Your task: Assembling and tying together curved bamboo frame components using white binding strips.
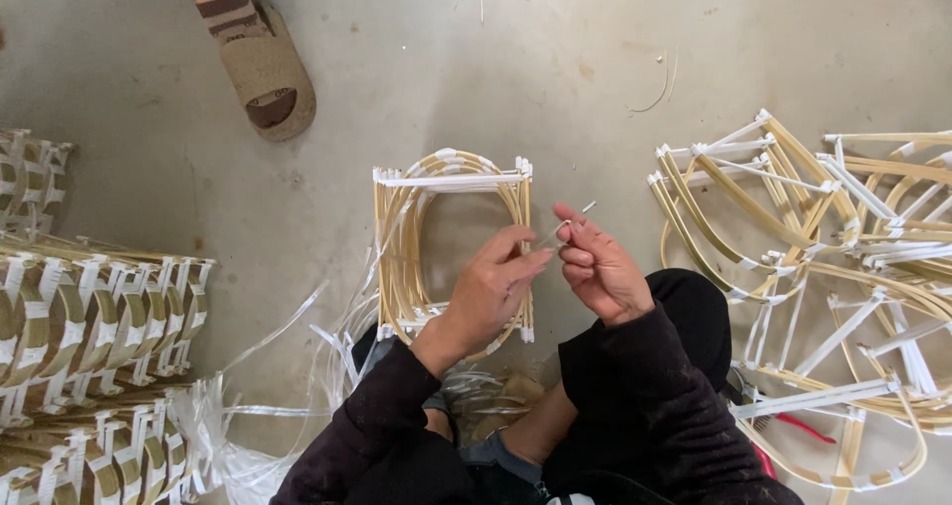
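Over the concrete floor (595, 59), seen from above:
Left hand (491, 292): fingers curled, tips pinching the white strip (573, 217) low down, steadying it.
Right hand (595, 262): fingers closed on the same strip higher up, keeping it taut.
Bamboo frame (451, 252): directly under both hands, within reach.
Finished stacks (89, 346): set aside left.
Loose frames (823, 267): piled right.
Sandalled foot (260, 63): another person's.

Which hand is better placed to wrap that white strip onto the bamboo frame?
Probably the right hand: it pinches the thin white strip, its free end sticking up. The left hand lies over the frame, fingertips meeting the right's, so it seems better suited to steadying.
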